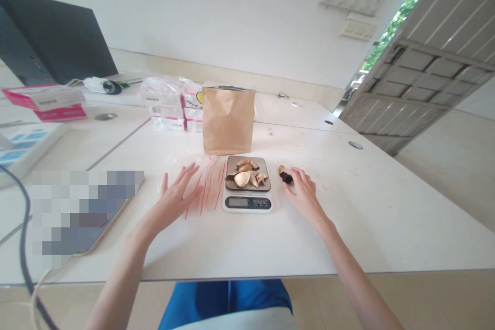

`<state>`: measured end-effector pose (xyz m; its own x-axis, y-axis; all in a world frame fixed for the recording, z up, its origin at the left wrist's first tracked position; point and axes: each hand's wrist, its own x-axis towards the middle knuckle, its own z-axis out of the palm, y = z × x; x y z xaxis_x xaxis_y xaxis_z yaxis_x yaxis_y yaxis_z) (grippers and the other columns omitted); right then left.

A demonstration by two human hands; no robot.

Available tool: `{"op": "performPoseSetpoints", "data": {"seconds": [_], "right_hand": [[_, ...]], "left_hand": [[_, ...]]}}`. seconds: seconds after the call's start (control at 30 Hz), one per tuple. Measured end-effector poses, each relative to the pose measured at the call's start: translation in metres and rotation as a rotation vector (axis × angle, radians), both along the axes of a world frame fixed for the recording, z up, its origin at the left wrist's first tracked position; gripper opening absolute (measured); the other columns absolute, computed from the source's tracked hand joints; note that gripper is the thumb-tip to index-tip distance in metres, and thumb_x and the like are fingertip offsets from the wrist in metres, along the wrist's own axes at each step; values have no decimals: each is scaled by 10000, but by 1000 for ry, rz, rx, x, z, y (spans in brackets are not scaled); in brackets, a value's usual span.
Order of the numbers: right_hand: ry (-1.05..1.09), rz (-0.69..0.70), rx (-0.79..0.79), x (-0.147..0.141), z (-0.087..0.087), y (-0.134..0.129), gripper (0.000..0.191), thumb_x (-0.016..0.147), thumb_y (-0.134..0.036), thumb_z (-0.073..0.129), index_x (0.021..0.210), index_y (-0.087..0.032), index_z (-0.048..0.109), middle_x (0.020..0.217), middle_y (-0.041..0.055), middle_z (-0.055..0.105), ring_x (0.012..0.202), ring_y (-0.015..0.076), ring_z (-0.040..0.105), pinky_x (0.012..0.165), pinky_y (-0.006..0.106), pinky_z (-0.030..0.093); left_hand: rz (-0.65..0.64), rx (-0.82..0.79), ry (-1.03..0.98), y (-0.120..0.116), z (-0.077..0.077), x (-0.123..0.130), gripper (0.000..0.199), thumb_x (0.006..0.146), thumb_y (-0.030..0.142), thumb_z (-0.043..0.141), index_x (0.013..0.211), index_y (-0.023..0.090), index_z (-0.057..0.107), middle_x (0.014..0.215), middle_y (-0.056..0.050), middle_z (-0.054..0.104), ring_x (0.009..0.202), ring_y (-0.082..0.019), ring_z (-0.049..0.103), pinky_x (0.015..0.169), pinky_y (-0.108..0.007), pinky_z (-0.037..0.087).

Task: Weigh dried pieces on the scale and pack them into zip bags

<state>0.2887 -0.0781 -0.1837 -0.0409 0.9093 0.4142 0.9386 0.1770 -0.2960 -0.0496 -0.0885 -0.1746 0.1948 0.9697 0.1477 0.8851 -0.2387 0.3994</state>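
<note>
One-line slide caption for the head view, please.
Pale and brown pieces on a digital scale, left hand spread by red-striped clear plastic, right hand at a dark piece.

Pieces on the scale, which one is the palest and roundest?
The smooth cream piece near the front of the scale's plate, slightly left of centre; the others look browner or more angular.

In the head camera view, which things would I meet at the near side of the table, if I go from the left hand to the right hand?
Left hand → red strips of clear plastic bags → digital scale bearing several pale and brown pieces → beige-and-dark piece → right hand.
</note>
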Motion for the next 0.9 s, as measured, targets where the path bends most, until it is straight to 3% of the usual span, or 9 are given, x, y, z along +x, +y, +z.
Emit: {"op": "performPoseSetpoints", "data": {"seconds": [0.1, 0.23, 0.37, 0.5, 0.57, 0.63, 0.7, 0.77, 0.9], "right_hand": [[55, -90, 39, -5, -12, 0, 358, 847, -237, 437, 1194, -197, 515, 1343, 163, 470, 1190, 317, 483, 901, 517, 415], [30, -30, -30, -5, -16, 21, 398, 830, -153, 415, 1213, -177, 523, 1297, 156, 528, 1160, 306, 510, 911, 509, 425], [8, -17, -79, -11, -2, 39, 401, 807, -81, 412, 1173, -155, 559, 1289, 159, 552, 1171, 321, 502, 939, 525, 399], [62, -1, 108, -46, 28, 15, 321, 876, -144, 391, 1145, -155, 567, 1383, 171, 456, 1264, 330, 412, 988, 534, 336], [185, 143, 182, -73, 45, -10, 247, 916, -231, 390, 1069, -170, 575, 1208, 151, 571, 1150, 264, 507, 964, 446, 380], [317, 349, 84, -101, 59, -33, 211, 937, -299, 383, 957, -197, 566, 990, 93, 635, 973, 200, 583, 865, 343, 442], [379, 422, -60, -124, 66, -48, 213, 917, -393, 434, 916, -208, 540, 921, 62, 638, 861, 183, 600, 747, 303, 458], [439, 427, -176, -138, 66, -52, 233, 892, -437, 461, 832, -214, 497, 821, 22, 622, 684, 147, 577, 617, 270, 427], [590, 345, -243, -137, 54, -39, 227, 812, -365, 537, 746, -229, 369, 660, -44, 508, 524, 107, 474, 505, 243, 353]], "left_hand": [[-69, 16, 50, -7, -18, -1, 511, 916, 391, 257, 1351, 229, 471, 1438, -93, 439, 1392, -274, 275, 1124, -556, 29], [-31, 40, -10, -9, -18, 4, 503, 923, 376, 242, 1339, 255, 497, 1404, -77, 479, 1366, -269, 331, 1127, -552, 49], [39, 75, -98, -10, -7, 7, 500, 932, 355, 217, 1293, 227, 538, 1343, -85, 545, 1338, -255, 383, 1139, -526, 15], [181, 313, -267, -19, 9, 16, 442, 950, 370, 250, 1210, 239, 583, 1218, -69, 646, 1318, -239, 418, 1151, -488, 80], [245, 438, -394, -29, 18, 28, 427, 957, 368, 258, 1149, 232, 614, 1151, -71, 673, 1258, -243, 489, 1131, -474, 186], [297, 493, -575, -40, 26, 45, 429, 959, 390, 261, 1103, 235, 636, 1146, -65, 666, 1139, -245, 574, 1032, -447, 364], [339, 428, -801, -50, 30, 64, 417, 952, 431, 291, 1073, 249, 647, 1115, -40, 668, 818, -191, 655, 696, -332, 527], [365, 377, -932, -57, 32, 79, 401, 936, 464, 332, 1035, 251, 658, 1005, -22, 685, 546, -120, 576, 448, -251, 454], [402, 423, -1155, -52, 34, 90, 366, 935, 421, 350, 955, 208, 646, 935, -41, 688, 774, -173, 646, 663, -283, 526]]}}
